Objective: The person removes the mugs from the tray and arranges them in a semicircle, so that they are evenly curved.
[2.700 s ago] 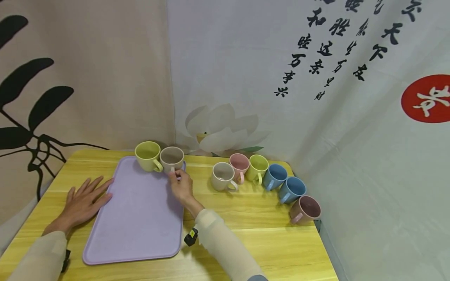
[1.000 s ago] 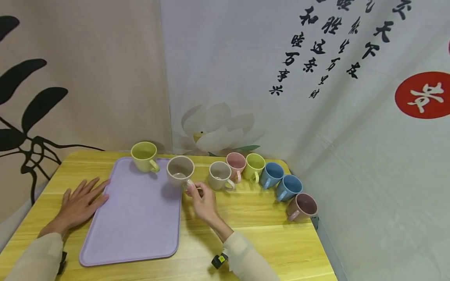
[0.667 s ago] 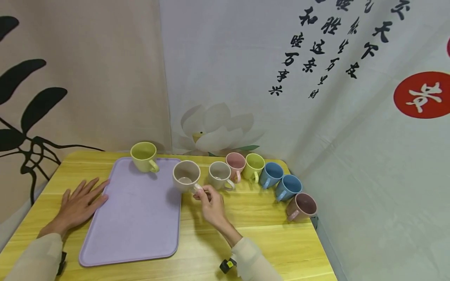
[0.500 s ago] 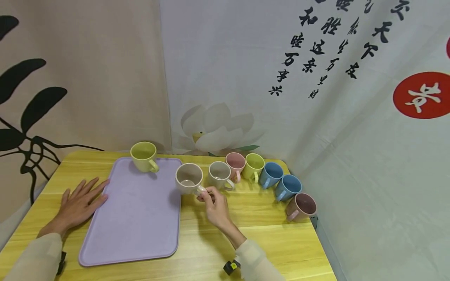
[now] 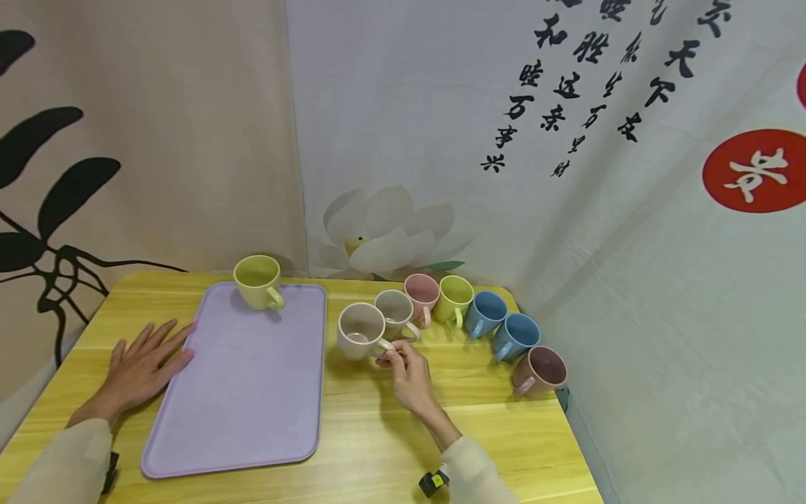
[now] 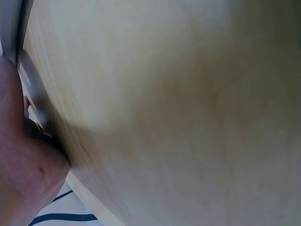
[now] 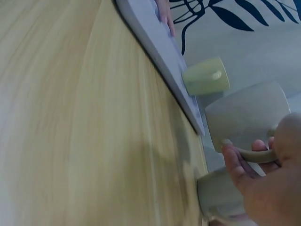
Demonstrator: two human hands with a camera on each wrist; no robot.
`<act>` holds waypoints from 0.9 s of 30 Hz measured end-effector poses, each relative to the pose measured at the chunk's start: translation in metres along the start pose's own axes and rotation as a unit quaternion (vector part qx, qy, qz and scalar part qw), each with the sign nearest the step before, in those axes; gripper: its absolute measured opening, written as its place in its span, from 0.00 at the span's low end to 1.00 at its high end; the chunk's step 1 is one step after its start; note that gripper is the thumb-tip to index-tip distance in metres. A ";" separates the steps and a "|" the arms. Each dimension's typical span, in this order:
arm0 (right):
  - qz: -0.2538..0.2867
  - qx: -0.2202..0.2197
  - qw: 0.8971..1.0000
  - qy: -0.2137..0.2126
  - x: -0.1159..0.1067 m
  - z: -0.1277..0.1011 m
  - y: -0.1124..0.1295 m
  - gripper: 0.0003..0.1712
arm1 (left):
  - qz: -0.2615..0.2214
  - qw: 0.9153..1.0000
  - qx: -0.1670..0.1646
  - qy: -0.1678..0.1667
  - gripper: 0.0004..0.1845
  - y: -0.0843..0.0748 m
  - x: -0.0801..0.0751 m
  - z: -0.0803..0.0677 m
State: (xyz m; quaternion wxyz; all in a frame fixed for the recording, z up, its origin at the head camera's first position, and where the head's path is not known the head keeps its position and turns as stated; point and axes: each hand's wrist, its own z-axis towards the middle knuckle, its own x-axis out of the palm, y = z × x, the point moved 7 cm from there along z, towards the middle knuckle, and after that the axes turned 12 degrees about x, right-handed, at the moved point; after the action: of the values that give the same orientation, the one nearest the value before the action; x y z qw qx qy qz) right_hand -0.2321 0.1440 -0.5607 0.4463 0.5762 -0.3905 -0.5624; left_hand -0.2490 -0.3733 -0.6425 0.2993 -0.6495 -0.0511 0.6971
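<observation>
My right hand (image 5: 408, 369) pinches the handle of a beige mug (image 5: 360, 331), which sits just right of the lilac tray (image 5: 245, 392) and beside a second beige mug (image 5: 394, 313). In the right wrist view the held beige mug (image 7: 247, 115) is slightly above the wooden table (image 7: 84, 141), with my fingers (image 7: 237, 169) round its handle. A yellow-green mug (image 5: 257, 281) stands on the tray's far corner. My left hand (image 5: 143, 367) lies flat on the table (image 5: 441, 392), fingertips touching the tray's left edge.
A curved row of mugs runs right: pink (image 5: 422, 293), yellow-green (image 5: 456, 297), two blue (image 5: 486, 313) (image 5: 519, 336) and a mauve one (image 5: 543, 371) near the table's right edge. Printed cloth hangs close behind and on the right.
My right hand has carried the beige mug from the tray's far right corner rightward off the tray, to beside the other beige mug. The left hand has stayed put.
</observation>
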 end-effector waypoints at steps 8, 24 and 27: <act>-0.012 -0.009 1.000 -0.002 -0.014 -0.001 -0.011 0.12 | -0.002 1.000 0.000 0.003 0.38 0.005 0.002 0.000; -0.033 0.008 0.999 0.017 -0.022 0.002 -0.030 0.12 | -0.011 1.000 -0.006 0.002 0.38 -0.001 -0.001 0.000; -0.039 0.008 0.999 0.020 -0.023 0.002 -0.033 0.12 | -0.014 1.000 -0.008 0.007 0.38 -0.001 0.000 0.000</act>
State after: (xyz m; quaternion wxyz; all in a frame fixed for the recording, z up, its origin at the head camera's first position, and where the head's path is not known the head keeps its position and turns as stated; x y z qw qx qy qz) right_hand -0.2370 0.1759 -0.5848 0.4270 0.6058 -0.3633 -0.5644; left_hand -0.2482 -0.3723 -0.6418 0.3040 -0.6562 -0.0630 0.6877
